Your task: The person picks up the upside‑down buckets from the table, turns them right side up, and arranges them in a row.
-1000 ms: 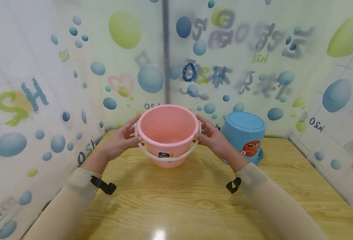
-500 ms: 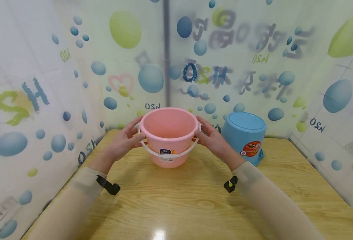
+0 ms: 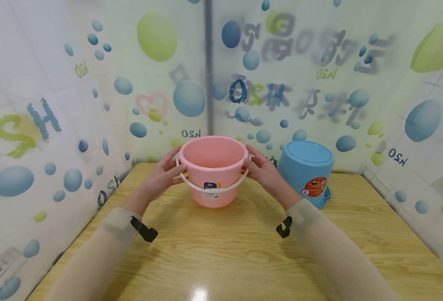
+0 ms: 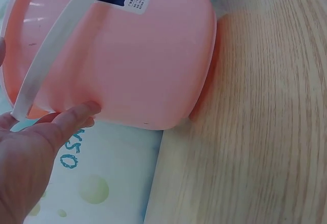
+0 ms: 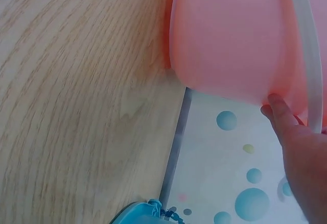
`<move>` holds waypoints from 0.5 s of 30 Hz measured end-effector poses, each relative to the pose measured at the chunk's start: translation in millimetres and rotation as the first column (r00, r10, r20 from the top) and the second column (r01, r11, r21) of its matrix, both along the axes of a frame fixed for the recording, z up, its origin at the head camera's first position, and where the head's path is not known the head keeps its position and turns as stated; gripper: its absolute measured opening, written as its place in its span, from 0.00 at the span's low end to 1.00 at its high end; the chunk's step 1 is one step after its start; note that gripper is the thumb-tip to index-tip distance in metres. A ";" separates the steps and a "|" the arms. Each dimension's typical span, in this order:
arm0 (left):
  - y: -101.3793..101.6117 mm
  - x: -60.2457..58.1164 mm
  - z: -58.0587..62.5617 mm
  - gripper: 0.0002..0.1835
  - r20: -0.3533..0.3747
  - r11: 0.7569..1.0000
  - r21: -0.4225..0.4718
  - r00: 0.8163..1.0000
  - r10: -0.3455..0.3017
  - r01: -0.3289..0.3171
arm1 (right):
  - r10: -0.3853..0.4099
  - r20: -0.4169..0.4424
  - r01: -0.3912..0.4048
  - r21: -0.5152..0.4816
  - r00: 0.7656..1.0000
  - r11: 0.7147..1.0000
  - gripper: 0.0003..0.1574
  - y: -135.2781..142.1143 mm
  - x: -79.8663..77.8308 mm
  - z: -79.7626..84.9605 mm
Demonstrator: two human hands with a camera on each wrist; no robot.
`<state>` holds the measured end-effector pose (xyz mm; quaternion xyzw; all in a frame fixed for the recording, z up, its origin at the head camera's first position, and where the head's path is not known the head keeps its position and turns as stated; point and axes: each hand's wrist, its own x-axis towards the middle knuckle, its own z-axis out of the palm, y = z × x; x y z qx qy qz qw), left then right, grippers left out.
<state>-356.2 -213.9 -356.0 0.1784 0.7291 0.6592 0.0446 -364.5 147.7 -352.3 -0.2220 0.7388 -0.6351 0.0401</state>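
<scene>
A pink bucket (image 3: 213,184) with a white handle (image 3: 217,190) stands upright over the wooden table, its mouth facing up. The handle hangs down across its front, over a dark label (image 3: 211,185). My left hand (image 3: 162,173) holds the bucket's left side just under the rim, thumb in front and fingers spread behind. On the opposite side, my right hand (image 3: 266,173) grips it the same way. In the left wrist view, fingertips (image 4: 89,109) press on the bucket's wall. The right wrist view shows a fingertip (image 5: 276,101) against the wall near the handle.
A blue bucket (image 3: 300,171) stands upside down on the table (image 3: 221,251), right of the pink one and close behind my right hand. Curtain-like walls (image 3: 191,62) with bubble prints enclose the table at the back and both sides.
The pink bucket has shifted slightly away from me and to the right, and its mouth looks narrower now. Both hands moved along with it. The blue bucket has stayed put.
</scene>
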 end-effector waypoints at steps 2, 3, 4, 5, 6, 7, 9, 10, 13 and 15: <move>1.6 -2.6 -1.6 0.42 0.009 1.000 0.016 1.000 0.002 -0.002 | -0.009 0.003 0.009 0.001 1.000 1.000 0.40 -0.8 -1.8 -1.4; 2.2 -4.1 -2.5 0.42 0.016 1.000 0.027 1.000 0.006 -0.006 | -0.013 0.004 0.013 0.002 1.000 1.000 0.40 -1.3 -3.0 -2.1; 2.8 -5.4 -3.3 0.42 0.016 0.999 0.035 1.000 0.009 -0.010 | -0.010 0.004 0.010 0.001 1.000 1.000 0.40 -1.8 -4.0 -2.7; 3.5 -6.7 -4.0 0.42 0.016 0.999 0.042 1.000 0.013 -0.014 | -0.010 0.007 0.010 -0.003 1.000 1.000 0.40 -2.4 -5.2 -3.3; 3.9 -8.1 -4.6 0.42 0.016 0.999 0.045 1.000 0.017 -0.018 | -0.011 0.010 0.011 -0.003 1.000 1.000 0.40 -2.9 -6.0 -3.7; 4.5 -9.2 -4.9 0.41 0.012 0.999 0.047 1.000 0.019 -0.020 | -0.009 0.009 0.009 0.001 1.000 1.000 0.40 -3.5 -6.8 -3.9; 5.7 -10.8 -5.0 0.41 0.012 0.998 0.048 1.000 0.026 -0.027 | -0.010 0.014 0.009 0.007 1.000 1.000 0.40 -4.7 -7.8 -3.8; 6.2 -11.5 -4.9 0.41 0.009 0.999 0.047 1.000 0.025 -0.025 | -0.008 0.019 0.007 0.006 1.000 1.000 0.41 -5.3 -8.2 -3.4; 8.2 -11.8 -3.9 0.41 0.008 0.999 0.046 1.000 0.018 -0.019 | -0.021 0.038 0.020 0.015 0.999 1.000 0.42 -7.9 -10.5 -2.5; 9.4 -11.5 -4.1 0.41 0.008 0.999 0.041 1.000 0.023 -0.024 | -0.036 0.051 0.035 0.022 0.998 0.999 0.43 -10.4 -12.0 -1.3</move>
